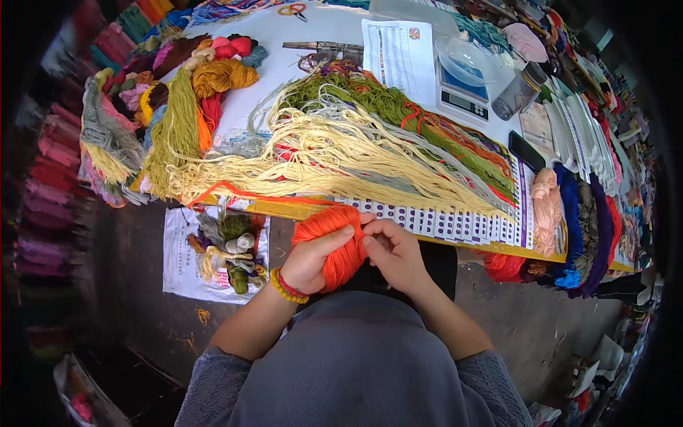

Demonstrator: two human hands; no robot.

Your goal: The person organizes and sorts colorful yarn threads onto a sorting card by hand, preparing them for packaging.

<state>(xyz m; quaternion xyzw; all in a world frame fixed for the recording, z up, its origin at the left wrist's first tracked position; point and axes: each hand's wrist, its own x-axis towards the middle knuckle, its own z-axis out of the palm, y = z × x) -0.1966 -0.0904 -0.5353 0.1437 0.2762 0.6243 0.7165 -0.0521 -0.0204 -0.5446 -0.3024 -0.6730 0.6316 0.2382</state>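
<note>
An orange-red skein of thread (343,267) is held in front of my body, just off the table's near edge. My left hand (313,260) wraps round its left side, thumb across the front. At the skein's right side, my right hand (395,252) has thumb and forefinger pinched together against the strands; whatever fine thread lies between them is too small to make out. An orange-red strand (226,186) lies along the table edge to the left. Behind it, long cream threads (320,156) spread over the table, with green threads (377,96) beyond.
Coloured skeins (174,128) heap up at the left. A digital scale (462,103) with a clear bowl (466,60), a printed sheet (402,57) and a dark jar (519,91) stand at the back right. A phone (526,151) lies nearer. Scissors (292,11) rest at the far edge.
</note>
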